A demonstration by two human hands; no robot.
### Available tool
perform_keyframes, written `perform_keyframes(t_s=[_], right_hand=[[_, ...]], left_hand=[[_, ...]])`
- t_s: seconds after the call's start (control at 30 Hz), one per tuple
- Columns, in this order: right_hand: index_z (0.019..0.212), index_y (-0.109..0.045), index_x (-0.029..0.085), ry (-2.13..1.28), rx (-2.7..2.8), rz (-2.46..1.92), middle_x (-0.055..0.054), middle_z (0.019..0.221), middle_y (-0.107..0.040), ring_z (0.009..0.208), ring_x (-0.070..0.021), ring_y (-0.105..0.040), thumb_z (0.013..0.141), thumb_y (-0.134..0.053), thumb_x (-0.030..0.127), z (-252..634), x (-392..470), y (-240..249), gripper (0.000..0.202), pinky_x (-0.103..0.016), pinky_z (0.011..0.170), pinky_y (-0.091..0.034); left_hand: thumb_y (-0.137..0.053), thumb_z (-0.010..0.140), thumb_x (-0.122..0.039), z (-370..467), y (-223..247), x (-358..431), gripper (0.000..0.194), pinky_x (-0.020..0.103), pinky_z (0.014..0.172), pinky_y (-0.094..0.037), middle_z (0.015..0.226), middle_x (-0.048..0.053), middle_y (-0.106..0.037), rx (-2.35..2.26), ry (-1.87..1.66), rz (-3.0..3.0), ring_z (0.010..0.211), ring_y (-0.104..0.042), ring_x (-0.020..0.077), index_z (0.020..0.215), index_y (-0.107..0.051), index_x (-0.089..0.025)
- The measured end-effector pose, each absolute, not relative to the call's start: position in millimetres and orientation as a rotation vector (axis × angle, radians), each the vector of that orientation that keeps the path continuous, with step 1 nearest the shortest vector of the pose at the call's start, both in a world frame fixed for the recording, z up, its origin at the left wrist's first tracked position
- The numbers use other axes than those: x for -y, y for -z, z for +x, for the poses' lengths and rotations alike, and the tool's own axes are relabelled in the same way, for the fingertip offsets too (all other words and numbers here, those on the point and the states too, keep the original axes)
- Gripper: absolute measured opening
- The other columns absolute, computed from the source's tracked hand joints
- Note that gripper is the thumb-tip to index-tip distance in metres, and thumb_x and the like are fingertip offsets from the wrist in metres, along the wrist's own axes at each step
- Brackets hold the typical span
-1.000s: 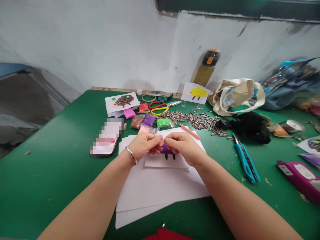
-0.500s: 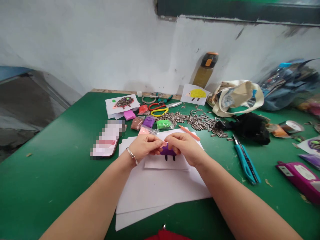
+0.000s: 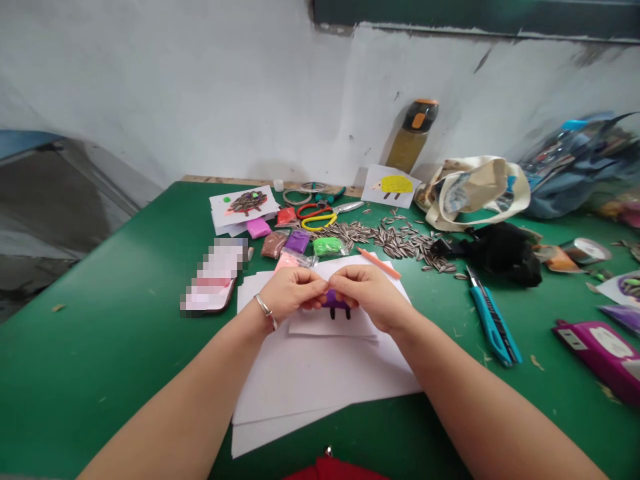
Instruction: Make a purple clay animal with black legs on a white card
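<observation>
My left hand [image 3: 297,292] and my right hand [image 3: 364,293] meet with thumbs and fingertips pinched together, closed on a small piece of pink modelling clay that the fingers now almost wholly hide. Just below them lies a small white card [image 3: 310,327] bearing a purple clay shape [image 3: 336,300] with two short black legs. The fingers cover the shape's upper part. Under the card are larger white paper sheets [image 3: 320,383]. Behind my left hand rests a packet of pink clay [image 3: 293,259]. An orange pen [image 3: 383,265] lies beyond my right hand.
Clay packets in purple [image 3: 298,241], green [image 3: 329,247] and brown [image 3: 275,244] lie behind the paper, near scissors [image 3: 320,217] and scattered sunflower seeds [image 3: 395,239]. A phone [image 3: 215,277] lies left; a blue utility knife [image 3: 493,323] lies right. A bottle [image 3: 411,137] stands against the wall.
My fingertips have drawn closer together, and the pink clay that showed between them is now covered. The card and the things around it have stayed in place.
</observation>
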State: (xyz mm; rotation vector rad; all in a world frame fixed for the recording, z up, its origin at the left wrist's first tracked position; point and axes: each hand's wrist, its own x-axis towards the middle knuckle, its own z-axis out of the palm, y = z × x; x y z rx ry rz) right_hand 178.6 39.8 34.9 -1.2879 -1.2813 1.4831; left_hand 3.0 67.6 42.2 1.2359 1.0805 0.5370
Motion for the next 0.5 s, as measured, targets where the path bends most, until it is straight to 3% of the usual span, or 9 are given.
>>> perform_keyframes(t_s=[0.17, 0.37, 0.5], right_hand=[[0.061, -0.056, 0.017, -1.538, 1.213, -1.270, 0.002, 0.061, -0.055, 0.047, -0.0061, -0.039, 0.078, -0.061, 0.036, 179.7, -40.5, -34.3, 0.026, -0.023, 0.045, -0.027], [0.063, -0.056, 0.018, -1.544, 1.246, -1.261, 0.004, 0.052, -0.047, 0.049, -0.0077, -0.041, 0.077, -0.062, 0.034, 179.5, -40.6, -32.3, 0.023, -0.022, 0.046, -0.029], [0.062, -0.056, 0.017, -1.544, 1.288, -1.246, 0.004, 0.053, -0.047, 0.050, -0.0077, -0.041, 0.078, -0.062, 0.033, 179.1, -39.5, -34.6, 0.023, -0.023, 0.048, -0.030]], left_hand=[[-0.075, 0.068, -0.045, 2.4, -44.5, -67.5, 0.033, 0.023, 0.056, -0.044, 0.065, 0.002, -0.065, -1.115, -0.566, 1.235, 0.056, -0.057, 0.0097, 0.068, -0.066, -0.013], [-0.073, 0.068, -0.052, 0.8, -41.6, -68.3, 0.040, 0.025, 0.058, -0.045, 0.070, 0.004, -0.067, -1.094, -0.542, 1.209, 0.059, -0.061, 0.0119, 0.072, -0.066, -0.013], [-0.073, 0.070, -0.048, 2.6, -43.1, -67.7, 0.036, 0.022, 0.054, -0.043, 0.063, 0.002, -0.064, -1.076, -0.541, 1.247, 0.056, -0.058, 0.0107, 0.068, -0.065, -0.013]])
